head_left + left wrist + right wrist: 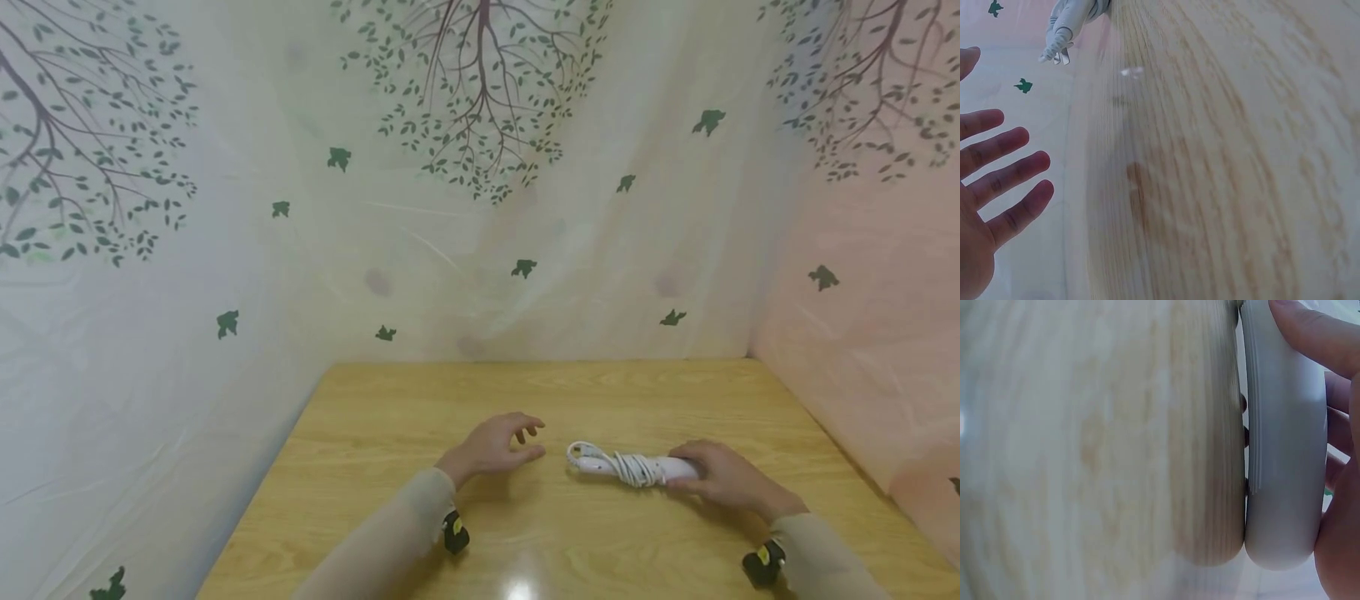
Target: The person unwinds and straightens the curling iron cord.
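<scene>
A long white power strip [681, 469] with its white cord [637, 469] wound round the middle lies crosswise near the tabletop. My right hand [723, 477] grips its right end, the thumb on the near side and the other fingers round the far side. In the right wrist view the rounded end of the power strip [1288, 462] stands close to the wood. To the left, my left hand [501, 444] hovers over the table, fingers spread and holding nothing, a short gap from the looped cord end. The plug [1066, 31] with its metal prongs shows in the left wrist view.
The wood-grain table [420, 400] runs back to a pale curtain [450, 283] printed with trees and leaves, which also hangs along both sides. Each wrist wears a small black camera, such as the left wrist camera [455, 533].
</scene>
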`<state>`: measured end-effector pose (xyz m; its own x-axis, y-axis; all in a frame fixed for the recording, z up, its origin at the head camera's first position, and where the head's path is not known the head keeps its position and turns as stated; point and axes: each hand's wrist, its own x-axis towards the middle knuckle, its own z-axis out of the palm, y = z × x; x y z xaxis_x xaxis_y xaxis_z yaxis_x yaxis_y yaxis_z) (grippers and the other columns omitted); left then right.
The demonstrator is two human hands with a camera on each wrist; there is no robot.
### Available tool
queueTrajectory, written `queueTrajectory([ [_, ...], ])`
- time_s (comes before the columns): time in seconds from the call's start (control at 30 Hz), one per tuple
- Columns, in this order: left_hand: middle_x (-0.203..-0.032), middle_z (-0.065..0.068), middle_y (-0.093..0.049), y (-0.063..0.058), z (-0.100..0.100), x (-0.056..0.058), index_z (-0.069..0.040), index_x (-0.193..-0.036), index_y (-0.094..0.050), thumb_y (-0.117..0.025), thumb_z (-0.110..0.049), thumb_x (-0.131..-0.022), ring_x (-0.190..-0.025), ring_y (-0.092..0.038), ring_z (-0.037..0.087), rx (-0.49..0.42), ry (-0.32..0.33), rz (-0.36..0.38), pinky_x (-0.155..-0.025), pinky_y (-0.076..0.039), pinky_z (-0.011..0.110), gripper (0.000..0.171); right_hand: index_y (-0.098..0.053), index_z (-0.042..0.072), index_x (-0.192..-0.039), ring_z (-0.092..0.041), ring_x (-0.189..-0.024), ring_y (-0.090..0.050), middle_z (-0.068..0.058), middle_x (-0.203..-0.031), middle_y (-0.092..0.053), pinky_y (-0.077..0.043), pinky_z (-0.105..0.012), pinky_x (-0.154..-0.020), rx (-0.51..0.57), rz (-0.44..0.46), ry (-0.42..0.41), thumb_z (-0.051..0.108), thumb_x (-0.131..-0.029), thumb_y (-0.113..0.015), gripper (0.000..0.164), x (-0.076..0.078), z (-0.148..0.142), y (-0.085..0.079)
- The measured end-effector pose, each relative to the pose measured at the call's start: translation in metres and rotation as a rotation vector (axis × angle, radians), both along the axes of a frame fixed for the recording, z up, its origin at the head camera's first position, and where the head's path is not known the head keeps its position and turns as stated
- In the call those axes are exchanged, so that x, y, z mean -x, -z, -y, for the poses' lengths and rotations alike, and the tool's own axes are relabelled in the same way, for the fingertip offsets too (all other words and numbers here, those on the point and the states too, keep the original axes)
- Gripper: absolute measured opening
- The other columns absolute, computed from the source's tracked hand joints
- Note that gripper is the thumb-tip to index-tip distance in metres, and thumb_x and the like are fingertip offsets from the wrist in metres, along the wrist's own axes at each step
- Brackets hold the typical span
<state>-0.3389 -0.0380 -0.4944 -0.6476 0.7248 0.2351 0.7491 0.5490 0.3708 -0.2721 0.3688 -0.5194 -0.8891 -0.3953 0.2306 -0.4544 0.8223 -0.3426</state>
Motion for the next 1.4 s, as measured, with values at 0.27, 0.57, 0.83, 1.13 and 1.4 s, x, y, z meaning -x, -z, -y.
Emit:
queueTrajectory([
  [0.27,-0.116,0.000,-0.067,0.000,-0.001,0.000,-0.014,-0.134,-0.056,-0.049,-0.052,-0.097,-0.096,-0.064,0.011,-0.004,0.011,-0.002,-0.079,-0.050,0.024,0.053,-0.072,0.017,-0.101,-0.002,-0.083,-0.058,0.013,-0.093,-0.067,-0.050,-0.031,-0.073,0.007,-0.048,0.011,0.052,-0.078,-0.076,0.042,0.000,0.003,-0.003],
  [0.57,-0.117,-0.002,-0.066,0.002,0.000,-0.001,-0.015,-0.134,-0.056,-0.051,-0.052,-0.096,-0.100,-0.063,0.013,-0.015,0.008,0.024,-0.081,-0.050,0.025,0.053,-0.073,0.016,-0.099,-0.004,-0.081,-0.060,0.011,-0.091,-0.069,-0.051,-0.032,-0.072,-0.014,-0.091,0.012,0.052,-0.078,-0.076,0.042,0.000,0.015,-0.006],
  [0.83,-0.117,0.000,-0.066,0.004,0.004,-0.002,-0.012,-0.134,-0.056,-0.054,-0.049,-0.095,-0.098,-0.063,0.013,-0.056,0.003,0.039,-0.077,-0.050,0.022,0.053,-0.071,0.018,-0.103,-0.003,-0.082,-0.057,0.013,-0.094,-0.066,-0.049,-0.030,-0.070,-0.042,-0.115,-0.017,0.055,-0.080,-0.073,0.043,0.012,0.033,-0.016],
  [1.13,-0.115,0.003,-0.065,-0.002,0.010,-0.004,-0.010,-0.129,-0.059,-0.060,-0.036,-0.095,-0.094,-0.063,0.013,-0.173,-0.005,0.115,-0.067,-0.051,0.015,0.043,-0.072,0.018,-0.102,-0.002,-0.080,-0.057,0.011,-0.094,-0.068,-0.048,-0.029,-0.067,-0.029,-0.151,-0.054,0.055,-0.080,-0.074,0.043,0.023,0.065,-0.034],
  [1.4,-0.107,-0.001,-0.067,-0.004,0.023,-0.004,-0.013,-0.121,-0.064,-0.059,-0.033,-0.097,-0.088,-0.059,0.010,-0.262,-0.080,0.124,-0.062,-0.049,0.017,0.032,-0.072,0.019,-0.102,-0.004,-0.080,-0.058,0.011,-0.094,-0.068,-0.048,-0.029,-0.067,-0.007,-0.170,-0.076,0.055,-0.080,-0.073,0.042,0.035,0.089,-0.043],
])
